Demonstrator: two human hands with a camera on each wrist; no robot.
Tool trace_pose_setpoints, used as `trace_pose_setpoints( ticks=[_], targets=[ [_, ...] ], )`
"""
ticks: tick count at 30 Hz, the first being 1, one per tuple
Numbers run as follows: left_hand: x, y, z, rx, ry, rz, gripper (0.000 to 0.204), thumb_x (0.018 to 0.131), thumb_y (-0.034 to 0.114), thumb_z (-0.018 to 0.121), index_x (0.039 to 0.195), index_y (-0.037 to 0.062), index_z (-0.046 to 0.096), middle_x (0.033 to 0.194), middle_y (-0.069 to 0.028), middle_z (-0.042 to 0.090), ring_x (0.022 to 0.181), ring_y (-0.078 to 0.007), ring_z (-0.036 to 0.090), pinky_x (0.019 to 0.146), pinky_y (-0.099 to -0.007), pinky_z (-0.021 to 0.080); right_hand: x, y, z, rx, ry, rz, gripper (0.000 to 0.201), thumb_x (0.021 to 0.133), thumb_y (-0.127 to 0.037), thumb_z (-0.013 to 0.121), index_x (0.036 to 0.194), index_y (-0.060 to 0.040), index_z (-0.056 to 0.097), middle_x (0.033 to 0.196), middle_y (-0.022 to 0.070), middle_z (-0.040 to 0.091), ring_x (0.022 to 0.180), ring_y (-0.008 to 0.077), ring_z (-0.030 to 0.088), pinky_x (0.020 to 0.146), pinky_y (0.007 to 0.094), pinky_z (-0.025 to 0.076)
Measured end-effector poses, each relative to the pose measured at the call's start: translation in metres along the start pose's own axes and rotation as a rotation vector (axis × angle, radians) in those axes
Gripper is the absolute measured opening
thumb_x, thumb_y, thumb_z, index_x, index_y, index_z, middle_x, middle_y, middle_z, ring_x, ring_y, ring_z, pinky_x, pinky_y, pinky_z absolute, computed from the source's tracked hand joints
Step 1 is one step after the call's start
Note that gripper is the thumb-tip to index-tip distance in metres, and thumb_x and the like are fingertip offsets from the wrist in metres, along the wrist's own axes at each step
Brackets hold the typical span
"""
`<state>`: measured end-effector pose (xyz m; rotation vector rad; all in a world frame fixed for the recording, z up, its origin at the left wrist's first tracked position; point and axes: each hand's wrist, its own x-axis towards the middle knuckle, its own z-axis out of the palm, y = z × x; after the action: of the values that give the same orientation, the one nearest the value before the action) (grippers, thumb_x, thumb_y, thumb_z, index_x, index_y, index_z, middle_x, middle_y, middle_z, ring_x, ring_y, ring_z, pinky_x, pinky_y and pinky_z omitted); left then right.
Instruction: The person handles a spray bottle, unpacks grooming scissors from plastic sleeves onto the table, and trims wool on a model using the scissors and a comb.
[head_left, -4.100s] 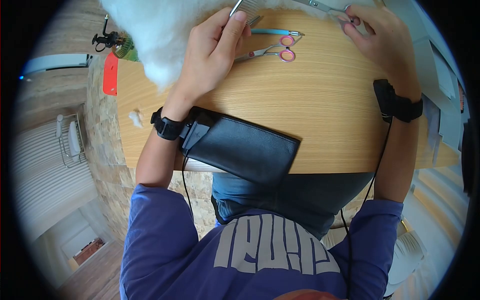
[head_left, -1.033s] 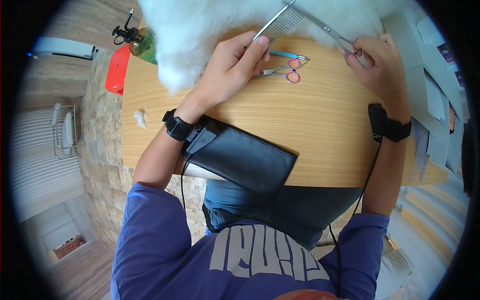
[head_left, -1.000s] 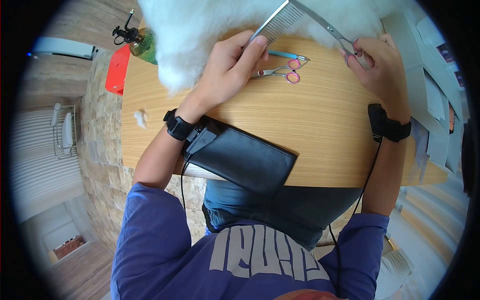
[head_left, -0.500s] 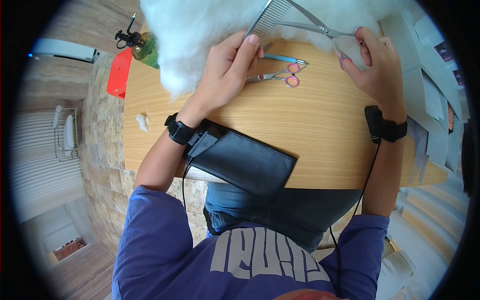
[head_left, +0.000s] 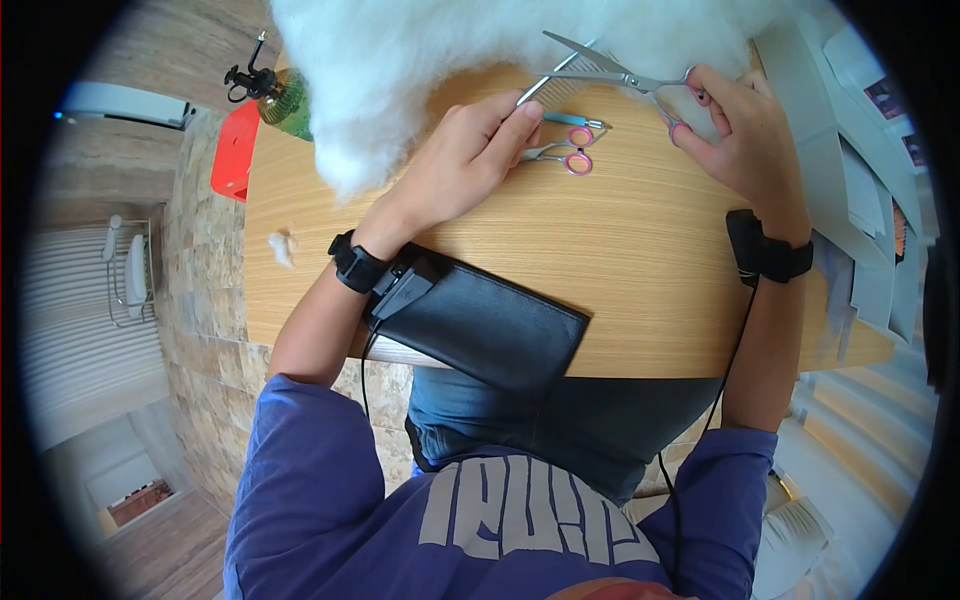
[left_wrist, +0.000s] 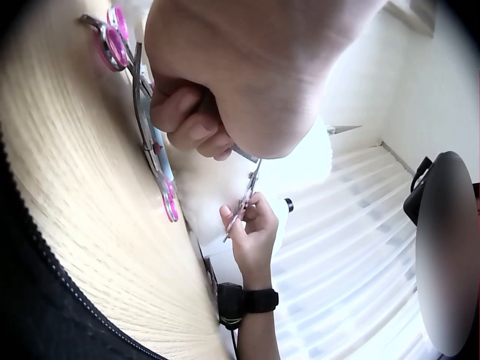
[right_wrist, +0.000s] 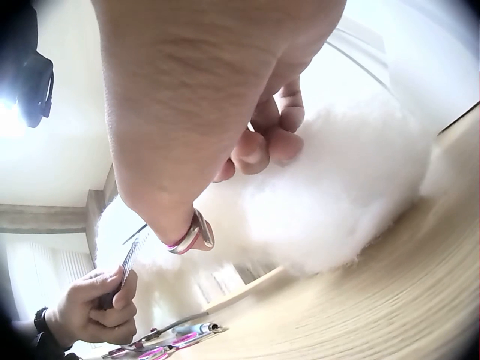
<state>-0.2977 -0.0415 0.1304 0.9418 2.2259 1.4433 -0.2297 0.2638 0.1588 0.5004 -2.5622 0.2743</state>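
Note:
In the head view my left hand (head_left: 460, 160) grips a metal comb (head_left: 534, 90) by one end, its teeth facing right. My right hand (head_left: 745, 135) holds a pair of scissors (head_left: 632, 81) with finger and thumb in the pink-lined rings. The blades are spread and cross over the comb in this view. Behind both tools lies a big mass of white fluff (head_left: 370, 70), cut off by the top of the view. A second pair of scissors (head_left: 546, 152) with pink rings rests on the table beside my left hand, near a blue-handled tool (head_left: 567, 118). The right wrist view shows the comb (right_wrist: 129, 262) upright.
A black leather pouch (head_left: 490, 310) lies at the front edge of the wooden table (head_left: 660, 270), under my left wrist. A green spray bottle (head_left: 286, 104) and a red object (head_left: 235, 150) stand at the left. A small white tuft (head_left: 281, 248) lies on the left side.
The comb has dropped lower and moved right with my left hand. The scissors' blades, nearly closed a second ago, have spread and swung down across the comb.

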Motion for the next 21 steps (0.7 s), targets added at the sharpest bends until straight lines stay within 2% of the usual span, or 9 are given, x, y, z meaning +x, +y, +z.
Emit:
trace_pose_setpoints(
  ticks=[12,15,17,21],
  targets=[
    [0.0,0.003,-0.004,0.1,-0.008,0.028,0.038,0.113,0.031,0.045,0.089,0.0032,0.056,0.064,0.0045,0.046,0.058,-0.0045,0.041,0.053,-0.0244,0.035,-0.002,0.007,0.001,-0.035,0.01,0.004,0.037,0.077,-0.02,0.083,0.109,-0.0107,0.066,0.082,0.0074,0.071,0.072,0.0246,0.062,0.078,0.0342,0.043],
    [0.0,0.004,-0.006,0.155,0.004,0.048,0.039,0.112,0.031,0.046,0.086,0.0025,0.056,0.063,0.0027,0.047,0.058,-0.0064,0.042,0.054,-0.0266,0.036,-0.005,0.015,0.003,-0.044,0.049,0.044,0.039,0.075,-0.021,0.084,0.11,-0.0114,0.067,0.074,0.0051,0.064,0.069,0.0237,0.056,0.075,0.0349,0.043],
    [0.0,0.004,-0.006,0.171,0.009,0.059,0.04,0.112,0.03,0.046,0.086,0.0021,0.056,0.063,0.0015,0.048,0.058,-0.0076,0.043,0.054,-0.0278,0.036,-0.007,0.018,0.004,-0.022,0.097,0.097,0.038,0.072,-0.012,0.084,0.106,-0.0093,0.068,0.064,0.0033,0.045,0.071,0.0212,0.047,0.069,0.0353,0.044],
    [0.0,0.005,-0.007,0.191,0.01,0.077,0.039,0.111,0.03,0.048,0.086,0.0009,0.056,0.061,-0.0012,0.048,0.058,-0.01,0.044,0.055,-0.0304,0.038,-0.007,0.016,0.002,-0.024,0.112,0.121,0.037,0.072,-0.012,0.083,0.106,-0.009,0.067,0.064,0.003,0.045,0.071,0.0212,0.047,0.068,0.0354,0.044]
  ],
)
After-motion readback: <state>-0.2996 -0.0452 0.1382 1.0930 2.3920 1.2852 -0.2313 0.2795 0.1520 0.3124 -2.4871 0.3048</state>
